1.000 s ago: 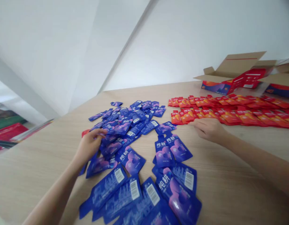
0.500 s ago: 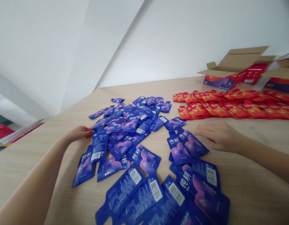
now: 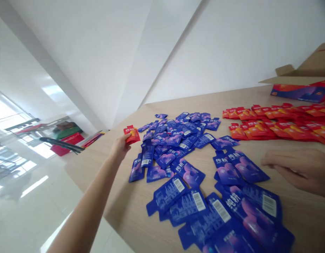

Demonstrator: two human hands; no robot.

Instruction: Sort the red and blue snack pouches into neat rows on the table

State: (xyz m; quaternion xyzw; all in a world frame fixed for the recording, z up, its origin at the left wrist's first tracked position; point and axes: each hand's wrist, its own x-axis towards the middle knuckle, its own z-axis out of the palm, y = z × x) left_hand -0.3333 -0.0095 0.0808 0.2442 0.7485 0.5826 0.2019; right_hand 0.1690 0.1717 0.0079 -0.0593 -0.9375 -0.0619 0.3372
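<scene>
Here's the left hand (image 3: 120, 149), out at the left of the loose blue pile, and its grip is closed on a single red pouch (image 3: 132, 135), pinched near its lower edge with the printed front showing! That pouch is up beside the far left side of the blue pouches (image 3: 173, 137), which lie jumbled over one another on the pale tabletop (image 3: 94, 158). One lone blue pouch (image 3: 161, 116) sits just behind the heap.

Over on the right, the right hand (image 3: 299, 168) hangs with fingers bent, near a pair of overlapping blue pouches (image 3: 247, 165) lying face up; it's blurred, and I cannot tell whether that grip has anything in it. Nearer the camera, a spread of blue pouches (image 3: 189, 207) overlaps, several with barcodes uppermost.

And look at the far right: two long lines of red pouches, a back row (image 3: 277, 112) and a front row (image 3: 278, 130), each pouch lapping its neighbour. Behind them stands a cardboard box (image 3: 299, 93), flaps open, near the white wall (image 3: 231, 52), while shiny floor (image 3: 33, 218) shows down on the left
</scene>
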